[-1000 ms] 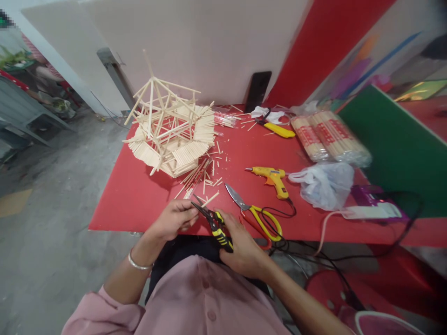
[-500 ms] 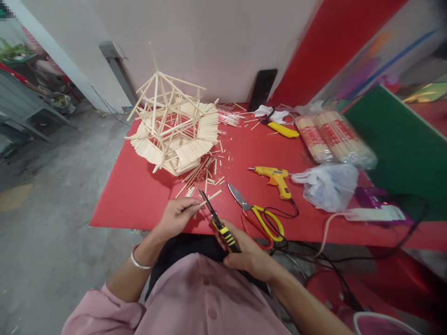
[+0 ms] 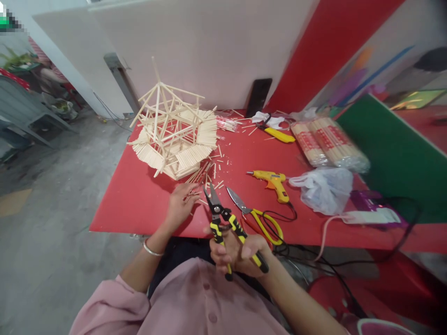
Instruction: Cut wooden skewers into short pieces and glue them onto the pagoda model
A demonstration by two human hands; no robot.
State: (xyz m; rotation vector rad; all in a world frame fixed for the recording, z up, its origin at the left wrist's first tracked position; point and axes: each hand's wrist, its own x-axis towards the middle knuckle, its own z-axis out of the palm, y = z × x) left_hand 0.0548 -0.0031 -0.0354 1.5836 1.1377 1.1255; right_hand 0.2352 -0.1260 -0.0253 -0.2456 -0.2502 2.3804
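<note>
My right hand point(image 3: 239, 253) grips the yellow-and-black handles of a pair of cutting pliers point(image 3: 220, 218), held upright over the near edge of the red table point(image 3: 139, 200) with the jaws apart. My left hand point(image 3: 181, 202) reaches forward onto the table, fingers stretched out over loose wooden sticks point(image 3: 202, 179). Whether it pinches one I cannot make out. Behind the sticks stands a stick-built house model point(image 3: 172, 135).
Yellow-handled scissors point(image 3: 258, 216) lie right of the pliers, a yellow glue gun point(image 3: 272, 181) beyond them with black cable. A plastic bag point(image 3: 323, 188), packs of sticks point(image 3: 328, 142), a yellow cutter point(image 3: 277, 134), a phone point(image 3: 258, 97) and a green board point(image 3: 394, 149) stand further right.
The left hand has let go of the stick it held at the jaws and has reached forward to the loose sticks. The right hand has pulled the pliers back and turned them upright, jaws apart.
</note>
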